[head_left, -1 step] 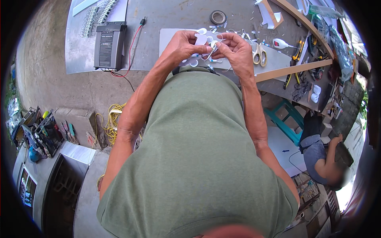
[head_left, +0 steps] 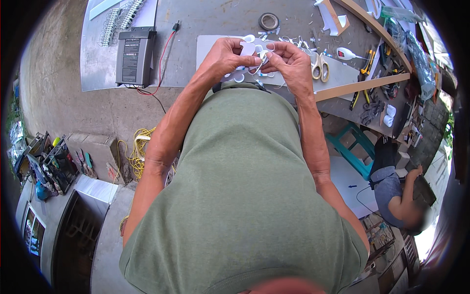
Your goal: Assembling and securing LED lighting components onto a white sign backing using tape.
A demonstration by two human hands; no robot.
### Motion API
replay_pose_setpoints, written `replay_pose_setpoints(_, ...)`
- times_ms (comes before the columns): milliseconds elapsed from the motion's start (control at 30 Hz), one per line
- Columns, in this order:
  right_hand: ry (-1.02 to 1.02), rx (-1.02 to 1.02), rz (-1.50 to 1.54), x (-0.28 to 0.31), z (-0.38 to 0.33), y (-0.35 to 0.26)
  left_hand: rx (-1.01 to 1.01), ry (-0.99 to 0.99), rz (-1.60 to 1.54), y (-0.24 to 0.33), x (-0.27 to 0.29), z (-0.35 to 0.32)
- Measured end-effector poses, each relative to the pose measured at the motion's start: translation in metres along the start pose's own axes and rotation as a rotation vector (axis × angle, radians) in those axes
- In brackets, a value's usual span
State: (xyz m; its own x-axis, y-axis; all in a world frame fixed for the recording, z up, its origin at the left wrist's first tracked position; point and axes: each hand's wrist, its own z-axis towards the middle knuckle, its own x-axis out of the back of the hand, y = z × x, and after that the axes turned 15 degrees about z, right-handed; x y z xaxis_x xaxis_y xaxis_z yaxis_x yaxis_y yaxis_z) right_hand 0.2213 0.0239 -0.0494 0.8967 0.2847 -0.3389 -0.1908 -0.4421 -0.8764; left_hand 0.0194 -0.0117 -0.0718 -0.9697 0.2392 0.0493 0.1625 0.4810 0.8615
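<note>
Above the near edge of the workbench, my left hand (head_left: 226, 56) pinches a small white curved piece (head_left: 248, 48) between thumb and fingers. My right hand (head_left: 290, 60), its thumb and forefinger close together, grips a thin white wire (head_left: 262, 63) beside that piece. How the wire joins the piece is too small to make out. Beneath both hands lies a pale flat sheet (head_left: 205, 49), with small white round parts (head_left: 239, 78) and bits of wire on it. Scissors with beige handles (head_left: 320, 68) rest just right of my right hand.
A dark power supply box (head_left: 133, 59) with a red lead stands on the left. Black tape (head_left: 269, 21), a white glue gun (head_left: 346, 53), yellow-black pliers (head_left: 364, 68) and a brown strip (head_left: 362, 87) lie about the bench. Another person (head_left: 394, 191) works at far right, near a green stool (head_left: 353, 149).
</note>
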Motion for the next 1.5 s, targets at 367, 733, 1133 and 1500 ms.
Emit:
replay_pose_setpoints(367,0.029,-0.009,-0.034,-0.002,-0.002,0.003,0.025,0.012,0.042,0.000,-0.001,-0.001)
replay_pose_setpoints(733,0.064,0.049,-0.093,0.000,-0.001,0.001,-0.040,-0.033,-0.023,0.009,0.006,-0.006)
replay_pose_setpoints(1133,-0.017,0.081,-0.019,-0.009,-0.009,-0.017,0.009,-0.186,-0.028,0.024,0.018,-0.004)
replay_pose_setpoints(1500,-0.010,0.079,-0.170,-0.012,-0.012,-0.022,0.103,-0.196,-0.317,0.019,0.006,-0.018)
